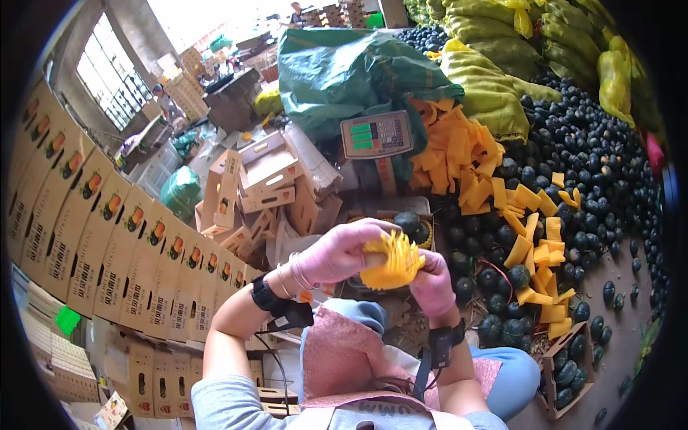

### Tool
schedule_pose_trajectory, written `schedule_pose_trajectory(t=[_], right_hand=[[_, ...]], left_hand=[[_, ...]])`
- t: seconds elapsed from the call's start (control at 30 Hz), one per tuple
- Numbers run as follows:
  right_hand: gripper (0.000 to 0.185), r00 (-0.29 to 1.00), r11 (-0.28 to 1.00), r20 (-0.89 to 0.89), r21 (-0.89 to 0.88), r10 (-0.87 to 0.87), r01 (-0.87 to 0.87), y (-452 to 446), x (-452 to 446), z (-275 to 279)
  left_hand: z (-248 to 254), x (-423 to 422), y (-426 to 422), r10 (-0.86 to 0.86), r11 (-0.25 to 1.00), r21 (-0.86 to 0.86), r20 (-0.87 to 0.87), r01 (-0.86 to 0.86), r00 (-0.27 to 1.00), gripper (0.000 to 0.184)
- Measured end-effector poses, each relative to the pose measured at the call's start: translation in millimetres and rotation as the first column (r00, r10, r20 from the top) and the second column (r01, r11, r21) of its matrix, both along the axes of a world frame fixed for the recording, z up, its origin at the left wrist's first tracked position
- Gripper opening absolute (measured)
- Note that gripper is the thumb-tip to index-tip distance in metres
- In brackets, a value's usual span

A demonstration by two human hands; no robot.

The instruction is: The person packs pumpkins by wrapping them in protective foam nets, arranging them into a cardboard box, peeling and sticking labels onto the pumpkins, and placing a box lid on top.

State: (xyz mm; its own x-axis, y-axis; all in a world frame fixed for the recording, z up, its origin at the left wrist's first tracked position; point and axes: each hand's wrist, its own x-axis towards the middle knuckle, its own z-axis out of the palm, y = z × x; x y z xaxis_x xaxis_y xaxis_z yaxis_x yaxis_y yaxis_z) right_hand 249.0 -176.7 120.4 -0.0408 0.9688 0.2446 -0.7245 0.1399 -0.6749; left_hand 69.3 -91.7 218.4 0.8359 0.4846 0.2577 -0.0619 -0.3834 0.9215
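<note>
A yellow foam net sleeve [393, 264], bunched and ruffled, is between my two pink-gloved hands. My left hand [342, 251] grips its left side with the fingers bent over it. At its right edge, my right hand [433, 284] pinches the foam. Whether a pumpkin is inside the sleeve, I cannot tell. Just beyond the hands is an open box with a dark green pumpkin [406, 221] and another yellow foam net [426, 233] in it. The hands hide much of this box.
A digital scale [376, 135] stands ahead by a green tarp [337, 68]. Flat yellow foam sleeves [459, 143] spill rightward over heaped dark pumpkins [573, 158]. Printed cartons [129, 244] line the left. A small crate of pumpkins [550, 380] sits at right. Other people are far back.
</note>
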Motion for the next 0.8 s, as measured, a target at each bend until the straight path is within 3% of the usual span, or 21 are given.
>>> schedule_pose_trajectory(t=[0.03, 0.1, 0.13, 0.2, 0.23, 0.3, 0.33, 0.4, 0.5, 0.53, 0.57, 0.63, 0.7, 0.73, 0.8], right_hand=[[0.021, 0.998, 1.000, -0.065, 0.006, -0.028, 0.029, 0, -2, -7], [0.025, 0.962, 0.982, -0.210, 0.026, -0.177, 0.186, 0, -5, -12], [0.025, 0.945, 0.957, -0.149, -0.037, -0.291, 0.289, 3, -4, -13], [0.020, 0.858, 0.853, 0.045, -0.098, -0.511, 0.513, 4, -5, -3], [0.019, 0.880, 0.872, 0.051, -0.120, -0.473, 0.475, 3, 1, -10], [0.017, 0.923, 0.909, 0.067, -0.159, -0.378, 0.384, 2, 16, -31], [0.009, 0.875, 0.863, 0.201, -0.176, -0.440, 0.474, 0, 20, -37], [0.005, 0.802, 0.780, 0.296, -0.221, -0.518, 0.586, -2, 29, -60], [0.010, 0.670, 0.655, 0.469, -0.225, -0.576, 0.721, -3, 36, -99], [0.012, 0.594, 0.631, 0.590, -0.176, -0.547, 0.756, -5, 39, -101], [0.014, 0.506, 0.608, 0.707, -0.135, -0.493, 0.782, -5, 40, -103], [0.014, 0.313, 0.582, 0.837, 0.008, -0.449, 0.813, -2, 42, -113], [0.013, 0.165, 0.615, 0.911, 0.114, -0.377, 0.780, 7, 42, -109], [0.013, 0.233, 0.659, 0.909, 0.058, -0.344, 0.750, 11, 41, -108], [0.012, 0.346, 0.759, 0.895, -0.013, -0.281, 0.651, 23, 36, -102]], left_hand=[[-2, 11, 4, -0.010, 0.974, 0.225, -0.012, 0.013, 1.000, 0.022], [-5, 20, 7, -0.001, 0.997, 0.076, -0.259, 0.021, 0.966, 0.021], [-8, 30, 10, 0.048, 0.961, 0.276, -0.213, 0.012, 0.976, 0.020], [-24, 53, 15, 0.052, 0.874, 0.486, -0.076, -0.009, 0.996, 0.022], [-30, 62, 16, 0.061, 0.789, 0.614, -0.049, -0.018, 0.997, 0.024], [-50, 77, 21, 0.066, 0.785, 0.619, -0.046, -0.023, 0.997, 0.024], [-62, 83, 25, 0.021, 0.849, 0.527, -0.078, 0.023, 0.997, 0.024], [-85, 92, 30, -0.106, 0.924, 0.362, -0.073, 0.125, 0.992, 0.025], [-133, 102, 34, -0.160, 0.944, 0.293, -0.001, 0.153, 0.987, 0.030], [-140, 99, 34, -0.220, 0.967, 0.106, -0.104, 0.231, 0.970, 0.033], [-143, 93, 34, -0.186, 0.977, 0.047, -0.296, 0.208, 0.937, 0.035], [-163, 91, 40, -0.137, 0.969, 0.180, -0.185, 0.170, 0.973, 0.034], [-176, 84, 57, -0.204, 0.945, 0.256, -0.025, 0.204, 0.979, 0.031], [-183, 79, 62, -0.257, 0.963, -0.056, 0.096, 0.263, 0.961, 0.022], [-205, 58, 68, -0.376, 0.729, -0.539, 0.200, 0.422, 0.905, 0.026]])
